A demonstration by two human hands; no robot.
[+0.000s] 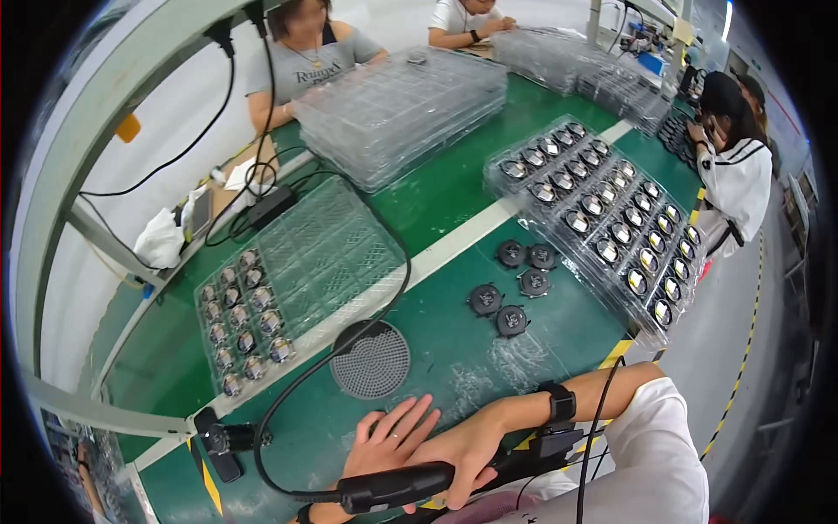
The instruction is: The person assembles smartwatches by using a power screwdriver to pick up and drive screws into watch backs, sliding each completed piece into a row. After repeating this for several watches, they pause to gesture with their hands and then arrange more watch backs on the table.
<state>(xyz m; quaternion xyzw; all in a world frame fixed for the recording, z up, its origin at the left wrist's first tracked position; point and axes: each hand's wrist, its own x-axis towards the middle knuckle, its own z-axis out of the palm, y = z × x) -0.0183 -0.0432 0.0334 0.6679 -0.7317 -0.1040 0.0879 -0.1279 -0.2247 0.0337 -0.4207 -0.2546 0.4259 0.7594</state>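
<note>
My left hand [388, 441], with a ring on it, lies on the green bench top near its front edge, fingers spread. Crossing over its wrist side is my right hand [463, 450], its forearm coming in from the right with a black wristwatch [559, 403]. A black, cylindrical corded hand tool [397, 486] lies across the view in front of both hands and hides part of the right fingers; whether they grip it I cannot tell. Beyond my hands are several round black watch cases [512, 320] and a grey round disc full of small holes [375, 362].
A clear tray of round parts [628, 301] stands at right, another tray [323, 253] partly filled at left. Stacked clear trays [401, 113] stand at the back. The tool's cable [406, 253] loops over the bench. A metal frame post [113, 419] rises at left. Other people sit around the bench.
</note>
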